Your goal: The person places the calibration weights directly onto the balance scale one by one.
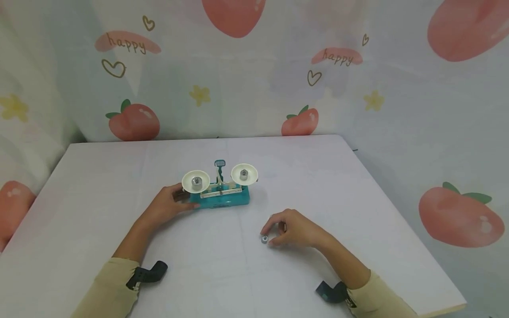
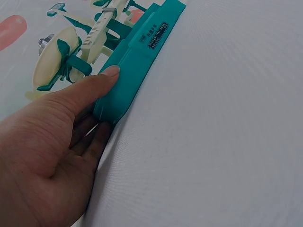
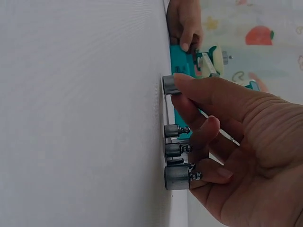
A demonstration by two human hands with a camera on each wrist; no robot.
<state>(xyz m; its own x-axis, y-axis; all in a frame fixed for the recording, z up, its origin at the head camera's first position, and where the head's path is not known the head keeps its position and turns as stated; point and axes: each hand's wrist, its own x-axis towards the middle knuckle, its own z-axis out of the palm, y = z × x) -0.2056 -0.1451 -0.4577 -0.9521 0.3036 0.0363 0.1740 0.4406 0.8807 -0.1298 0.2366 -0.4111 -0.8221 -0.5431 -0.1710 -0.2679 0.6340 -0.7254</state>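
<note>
A teal balance scale (image 1: 224, 201) with two cream pans stands on the white table. My left hand (image 1: 165, 205) grips the left end of its base; in the left wrist view the thumb (image 2: 102, 85) lies on the teal side. One metal weight (image 1: 196, 182) sits in the left pan and another metal weight (image 1: 244, 175) in the right pan. To the right and nearer, my right hand (image 1: 296, 227) pinches a small metal weight (image 3: 168, 85) by its knob, between thumb and index finger. The weight's base is at the tabletop.
In the right wrist view, several more knobbed weights (image 3: 177, 178) stand in a row on the table below the pinched one, by the curled fingers. The head view hides most of them behind the right hand. A patterned cloth (image 1: 246, 88) hangs behind the table.
</note>
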